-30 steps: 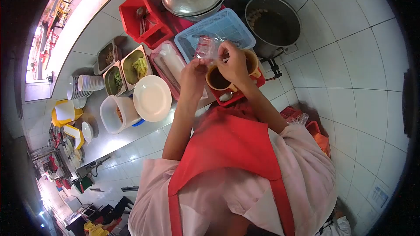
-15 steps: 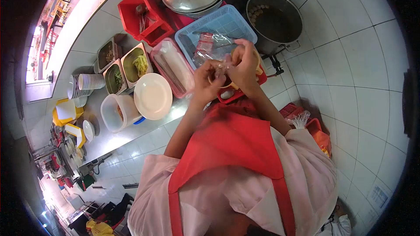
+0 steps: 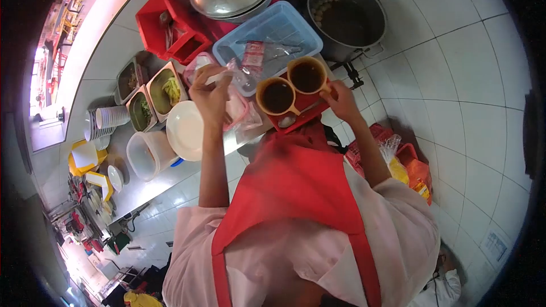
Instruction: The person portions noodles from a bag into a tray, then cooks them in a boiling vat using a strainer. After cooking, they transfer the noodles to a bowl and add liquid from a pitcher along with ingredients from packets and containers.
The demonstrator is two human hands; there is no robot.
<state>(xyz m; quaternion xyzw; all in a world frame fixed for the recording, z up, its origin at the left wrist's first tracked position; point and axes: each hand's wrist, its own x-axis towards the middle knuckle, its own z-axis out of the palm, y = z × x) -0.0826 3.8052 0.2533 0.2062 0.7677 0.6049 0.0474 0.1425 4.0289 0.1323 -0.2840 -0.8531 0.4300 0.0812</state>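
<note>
Just beside the right hand (image 3: 341,101), a red tray (image 3: 301,115) with two orange cups (image 3: 277,96) of dark liquid is gripped at its near edge. Off to the other side, a clear plastic bag (image 3: 242,79) is pinched in the raised left hand (image 3: 209,92), above a white plate (image 3: 185,131) and a pink box. Beyond both hands, a blue basket (image 3: 273,31) and a large pot (image 3: 347,20) are seen.
</note>
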